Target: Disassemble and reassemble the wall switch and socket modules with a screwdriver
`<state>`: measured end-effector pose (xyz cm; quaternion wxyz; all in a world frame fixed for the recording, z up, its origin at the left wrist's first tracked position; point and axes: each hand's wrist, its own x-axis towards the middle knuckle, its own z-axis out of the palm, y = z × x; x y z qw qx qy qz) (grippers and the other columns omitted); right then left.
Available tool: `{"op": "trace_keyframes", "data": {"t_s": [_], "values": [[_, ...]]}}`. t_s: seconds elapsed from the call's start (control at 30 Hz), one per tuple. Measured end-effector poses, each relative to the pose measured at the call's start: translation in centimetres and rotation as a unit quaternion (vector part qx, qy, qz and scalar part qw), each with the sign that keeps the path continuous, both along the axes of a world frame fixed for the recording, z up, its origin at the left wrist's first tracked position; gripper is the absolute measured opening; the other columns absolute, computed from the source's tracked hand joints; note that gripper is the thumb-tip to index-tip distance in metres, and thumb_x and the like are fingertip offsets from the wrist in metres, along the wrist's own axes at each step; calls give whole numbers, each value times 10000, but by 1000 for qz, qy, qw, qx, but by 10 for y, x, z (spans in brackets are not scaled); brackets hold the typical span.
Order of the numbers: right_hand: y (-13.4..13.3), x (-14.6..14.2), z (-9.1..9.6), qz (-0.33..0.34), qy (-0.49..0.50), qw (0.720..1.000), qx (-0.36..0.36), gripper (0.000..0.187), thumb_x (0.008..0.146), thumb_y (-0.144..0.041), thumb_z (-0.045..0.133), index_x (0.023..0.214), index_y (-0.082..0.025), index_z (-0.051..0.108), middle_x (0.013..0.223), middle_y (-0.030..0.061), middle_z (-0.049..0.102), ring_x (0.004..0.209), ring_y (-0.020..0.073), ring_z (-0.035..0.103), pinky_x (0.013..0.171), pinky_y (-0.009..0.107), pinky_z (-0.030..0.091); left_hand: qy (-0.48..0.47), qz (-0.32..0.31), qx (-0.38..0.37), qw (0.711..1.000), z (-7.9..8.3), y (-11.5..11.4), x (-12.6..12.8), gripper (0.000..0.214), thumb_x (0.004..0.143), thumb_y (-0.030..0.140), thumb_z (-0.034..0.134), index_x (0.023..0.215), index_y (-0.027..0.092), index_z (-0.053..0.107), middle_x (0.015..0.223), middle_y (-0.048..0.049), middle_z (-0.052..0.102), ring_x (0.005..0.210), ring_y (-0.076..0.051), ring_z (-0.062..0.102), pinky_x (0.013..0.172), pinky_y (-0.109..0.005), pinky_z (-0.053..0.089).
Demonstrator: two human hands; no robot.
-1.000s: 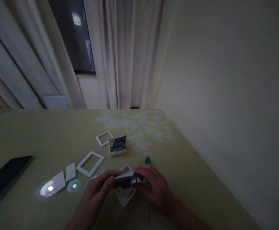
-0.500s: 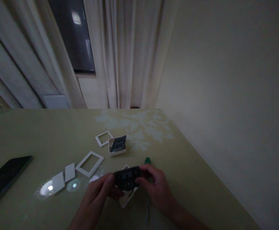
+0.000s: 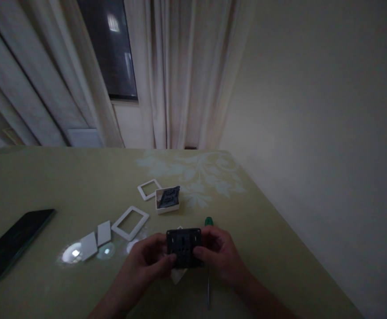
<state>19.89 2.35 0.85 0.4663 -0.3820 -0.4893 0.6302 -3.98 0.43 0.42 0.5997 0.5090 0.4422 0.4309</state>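
Between my two hands is a black wall-socket insert (image 3: 184, 248), its broad face turned toward me. My left hand (image 3: 150, 261) grips its left edge, thumb on the lower left corner. My right hand (image 3: 221, 252) pinches the right edge with thumb and fingers. Beneath the insert, a white box (image 3: 179, 275) lies on the table, mostly hidden. A screwdriver with a green handle (image 3: 208, 221) rests under and beside my right hand, its metal shaft pointing toward me. Farther off stands another white box (image 3: 167, 209) with a black insert (image 3: 169, 197) tilted in it.
Two white frames (image 3: 130, 223) lie left of the boxes, the farther one touching the second box. Two white cover plates (image 3: 104, 233) lie nearer on the left. A dark flat tablet-like device (image 3: 13, 243) is at far left. A wall (image 3: 329, 155) borders the table's right edge.
The black insert has been turned from a slant to nearly level, with its face tipped up toward me. My left thumb has moved onto its lower corner. The view has shifted slightly left.
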Motion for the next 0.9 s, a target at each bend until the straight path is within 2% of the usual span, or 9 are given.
{"op": "trace_keyframes", "data": {"t_s": [0.13, 0.3, 0.37, 0.5, 0.6, 0.67, 0.8, 0.9], "values": [[-3, 0, 0, 4, 16, 1000, -25, 441, 657, -447, 1036, 855, -210, 721, 777, -20, 720, 756, 164, 700, 754, 281, 570, -16, -4, -48, 999, 1, -4, -1, 449, 803, 560, 923, 1063, 210, 812, 862, -48, 815, 674, -156, 715, 540, -190, 507], [-7, -6, -4, 13, 74, 994, -84, 482, 632, -429, 1058, 848, -200, 694, 820, -24, 733, 769, 135, 688, 726, 234, 526, -51, 0, -44, 998, 1, -4, 0, 394, 820, 528, 924, 1028, 213, 812, 939, -52, 822, 882, -216, 773, 777, -279, 610], [-7, -8, -7, 14, 79, 991, -105, 526, 569, -393, 1087, 830, -198, 673, 791, -39, 722, 740, 121, 666, 701, 216, 510, -52, 13, -42, 998, 1, -3, -1, 383, 820, 505, 930, 1039, 213, 813, 976, -62, 830, 942, -236, 775, 832, -301, 616], [-6, -8, -10, 18, 71, 989, -130, 595, 423, -315, 1123, 759, -193, 648, 715, -62, 694, 678, 111, 632, 632, 198, 482, -51, 38, -51, 997, -1, -2, -2, 392, 804, 485, 949, 1038, 200, 816, 987, -83, 836, 939, -251, 769, 794, -289, 607], [-6, -5, -9, 43, 76, 986, -142, 577, 361, -259, 1129, 729, -184, 690, 710, -56, 722, 691, 114, 671, 650, 190, 504, -92, 36, -72, 993, -2, -3, -3, 414, 804, 487, 952, 1077, 207, 814, 955, -76, 839, 877, -238, 768, 763, -285, 594], [-6, -3, -10, 67, 83, 984, -144, 526, 390, -264, 1126, 740, -181, 742, 722, -42, 753, 688, 113, 702, 661, 183, 525, -120, 20, -87, 989, -2, -3, -2, 418, 806, 489, 951, 1083, 209, 811, 930, -71, 837, 842, -226, 762, 757, -284, 586], [-9, 0, -15, 140, 92, 976, -137, 379, 580, -362, 1078, 691, -157, 778, 646, 5, 750, 542, 118, 685, 544, 194, 527, -150, -37, -95, 983, -2, -3, -2, 399, 791, 490, 967, 1017, 200, 810, 874, -52, 815, 798, -198, 746, 729, -259, 566], [-10, 0, -16, 165, 97, 973, -130, 366, 620, -370, 1061, 702, -145, 784, 666, 26, 754, 543, 122, 688, 535, 201, 534, -155, -73, -91, 981, -7, -6, -4, 376, 801, 492, 963, 961, 189, 810, 824, -33, 784, 759, -171, 720, 705, -238, 542]]}}
